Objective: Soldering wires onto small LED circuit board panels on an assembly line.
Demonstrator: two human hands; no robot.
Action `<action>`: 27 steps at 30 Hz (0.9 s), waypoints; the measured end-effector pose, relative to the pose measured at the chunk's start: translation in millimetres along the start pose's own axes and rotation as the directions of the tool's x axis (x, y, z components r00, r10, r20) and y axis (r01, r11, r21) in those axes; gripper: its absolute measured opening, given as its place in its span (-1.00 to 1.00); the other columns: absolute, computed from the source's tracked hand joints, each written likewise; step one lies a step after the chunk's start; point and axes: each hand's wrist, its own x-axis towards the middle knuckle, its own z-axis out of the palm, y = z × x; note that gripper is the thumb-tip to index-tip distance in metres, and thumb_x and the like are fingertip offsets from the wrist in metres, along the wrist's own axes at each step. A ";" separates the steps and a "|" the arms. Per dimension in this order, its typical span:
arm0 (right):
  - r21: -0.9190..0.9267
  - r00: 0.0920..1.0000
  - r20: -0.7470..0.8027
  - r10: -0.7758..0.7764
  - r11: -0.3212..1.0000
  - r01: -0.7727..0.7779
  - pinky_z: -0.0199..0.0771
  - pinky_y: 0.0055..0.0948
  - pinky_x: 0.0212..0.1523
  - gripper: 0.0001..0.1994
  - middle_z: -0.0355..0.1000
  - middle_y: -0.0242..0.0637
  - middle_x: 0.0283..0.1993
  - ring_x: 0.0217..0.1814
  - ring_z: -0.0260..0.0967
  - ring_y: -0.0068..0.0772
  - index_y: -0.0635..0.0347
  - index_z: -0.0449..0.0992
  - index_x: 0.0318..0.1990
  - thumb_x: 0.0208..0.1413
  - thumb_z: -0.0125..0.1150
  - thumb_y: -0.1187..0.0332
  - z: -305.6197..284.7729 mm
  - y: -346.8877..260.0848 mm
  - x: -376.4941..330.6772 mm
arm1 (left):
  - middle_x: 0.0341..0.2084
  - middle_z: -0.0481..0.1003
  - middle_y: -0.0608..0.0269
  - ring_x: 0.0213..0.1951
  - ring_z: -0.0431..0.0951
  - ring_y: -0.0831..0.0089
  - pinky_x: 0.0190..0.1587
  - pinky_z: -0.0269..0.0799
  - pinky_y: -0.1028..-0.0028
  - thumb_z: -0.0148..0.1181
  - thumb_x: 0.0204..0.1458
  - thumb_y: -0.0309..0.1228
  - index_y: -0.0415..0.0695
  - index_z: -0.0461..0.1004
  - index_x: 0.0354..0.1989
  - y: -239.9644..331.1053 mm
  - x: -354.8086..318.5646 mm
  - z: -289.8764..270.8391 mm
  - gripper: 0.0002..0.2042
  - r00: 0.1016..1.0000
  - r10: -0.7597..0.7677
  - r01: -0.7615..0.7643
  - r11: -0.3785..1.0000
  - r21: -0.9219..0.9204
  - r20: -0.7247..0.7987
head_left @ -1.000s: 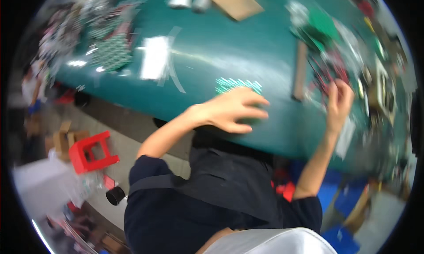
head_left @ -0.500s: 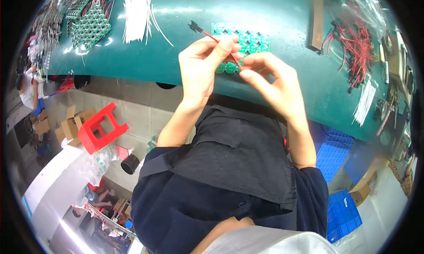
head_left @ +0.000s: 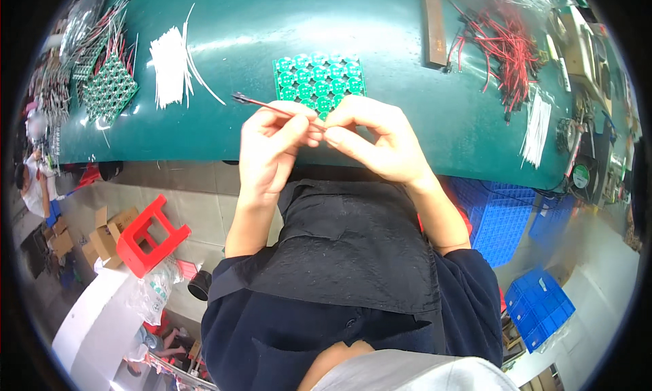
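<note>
A red and black wire lead [head_left: 268, 107] with a small black plug [head_left: 239, 98] at its far left end runs between my hands. My left hand [head_left: 272, 143] pinches the lead between thumb and fingers, the plug sticking out to the left. Against it, my right hand [head_left: 384, 139] has thumb and forefinger closed at the lead's other end; the tip itself is hidden by the fingers. Just beyond both hands, a green circuit board panel [head_left: 319, 75] of several round units lies flat on the green table [head_left: 231, 58], its near edge partly covered by them.
White tie strips [head_left: 168, 68] lie to the left, past them wired green boards [head_left: 111, 89]. On the right are a brown bar [head_left: 435, 24], a heap of red leads [head_left: 506, 55] and more white strips [head_left: 536, 129]. A red stool [head_left: 149, 238] and blue crates [head_left: 502, 218] stand below.
My view has shifted. Both hands have drawn back toward the board's near edge, uncovering more of it. The lead lies flatter, and my fingertips have come closer together.
</note>
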 end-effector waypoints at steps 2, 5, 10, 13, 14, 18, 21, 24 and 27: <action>0.042 0.999 -0.036 0.009 0.999 -0.007 0.37 -0.54 -0.36 -0.92 0.42 -0.38 -0.44 -0.44 0.31 -0.55 0.24 0.53 -0.32 0.08 0.25 0.43 0.0 4.3 1.2 | -0.30 0.55 0.07 -0.32 0.58 0.38 -0.23 0.53 0.48 0.14 0.14 -0.54 -0.31 0.47 -0.16 -8.3 1.7 4.8 -0.86 0.994 -0.097 0.082 0.966 -0.245 -0.051; 0.015 0.995 -0.082 0.057 0.998 -0.056 0.38 -0.51 -0.32 -0.90 0.43 -0.34 -0.42 -0.41 0.35 -0.49 0.23 0.55 -0.33 0.08 0.27 0.40 1.3 2.2 -0.4 | -0.29 0.55 0.14 -0.29 0.57 0.48 -0.19 0.52 0.53 0.26 0.02 -0.64 -0.28 0.49 -0.21 -8.9 -1.6 11.6 -0.84 0.985 0.112 -0.078 0.969 0.236 -0.133; -0.879 0.953 -0.151 -0.264 0.476 -0.007 0.46 -0.21 -0.11 -0.80 0.51 -0.14 -0.20 -0.17 0.48 -0.13 0.17 0.51 -0.10 0.15 0.04 0.48 -79.3 1.9 17.7 | -0.36 0.58 0.25 -0.30 0.58 0.56 -0.18 0.50 0.57 0.28 0.00 -0.61 -0.26 0.54 -0.27 -3.5 10.7 2.5 -0.88 0.881 0.383 -0.115 0.742 0.660 -0.277; -0.976 0.958 -0.088 -0.274 -0.167 -0.137 0.46 -0.20 -0.05 -0.75 0.45 -0.12 -0.08 -0.14 0.45 -0.08 0.13 0.46 -0.02 0.12 0.10 0.46 -187.7 25.6 10.8 | -0.38 0.61 0.25 -0.32 0.61 0.57 -0.19 0.51 0.56 0.28 0.01 -0.53 -0.24 0.56 -0.29 -3.0 35.9 -19.2 -0.89 0.840 0.461 -0.113 0.663 0.740 -0.285; -0.976 0.970 -0.128 -0.207 -0.146 -0.160 0.45 -0.20 -0.05 -0.74 0.44 -0.13 -0.07 -0.12 0.44 -0.06 0.15 0.46 -0.01 0.12 0.08 0.48 -203.1 30.2 6.6 | -0.35 0.59 0.24 -0.30 0.59 0.57 -0.16 0.50 0.57 0.29 0.01 -0.55 -0.26 0.54 -0.27 -2.8 39.0 -21.9 -0.88 0.851 0.449 -0.078 0.622 0.779 -0.274; -0.987 0.963 -0.160 -0.217 0.038 -0.155 0.42 -0.22 -0.10 -0.86 0.44 -0.11 -0.18 -0.13 0.42 -0.04 0.18 0.48 -0.15 0.16 0.12 0.41 -219.6 37.9 5.3 | -0.32 0.59 0.21 -0.28 0.58 0.56 -0.14 0.50 0.57 0.29 0.02 -0.53 -0.28 0.54 -0.24 -0.2 47.9 -26.9 -0.85 0.852 0.456 -0.043 0.552 0.833 -0.258; -0.991 0.947 -0.132 -0.292 0.049 -0.123 0.41 -0.24 -0.10 -0.86 0.45 -0.11 -0.22 -0.17 0.42 -0.04 0.24 0.47 -0.16 0.20 0.09 0.39 -208.4 30.8 9.1 | -0.34 0.60 0.23 -0.28 0.59 0.57 -0.14 0.50 0.57 0.29 0.02 -0.52 -0.26 0.54 -0.25 5.7 55.2 -31.1 -0.86 0.852 0.473 -0.045 0.492 0.869 -0.223; -0.812 0.837 -0.453 -0.308 0.530 -0.244 0.41 -0.44 -0.18 -0.83 0.47 -0.18 -0.23 -0.23 0.42 -0.42 0.29 0.40 -0.08 0.31 0.01 0.38 -172.0 18.9 2.4 | -0.35 0.60 0.25 -0.27 0.60 0.57 -0.13 0.50 0.56 0.29 0.02 -0.51 -0.25 0.55 -0.26 3.9 62.7 -40.0 -0.86 0.829 0.557 -0.126 0.262 0.957 -0.044; -0.466 0.867 -0.477 -0.147 0.878 -0.108 0.38 -0.58 -0.27 -0.82 0.43 -0.28 -0.22 -0.28 0.35 -0.60 0.26 0.38 0.00 0.31 0.00 0.41 -147.7 5.8 -17.9 | -0.32 0.60 0.25 -0.25 0.60 0.56 -0.10 0.49 0.56 0.28 0.02 -0.53 -0.25 0.55 -0.27 1.6 56.4 -33.7 -0.88 0.884 0.455 -0.084 0.382 0.920 -0.108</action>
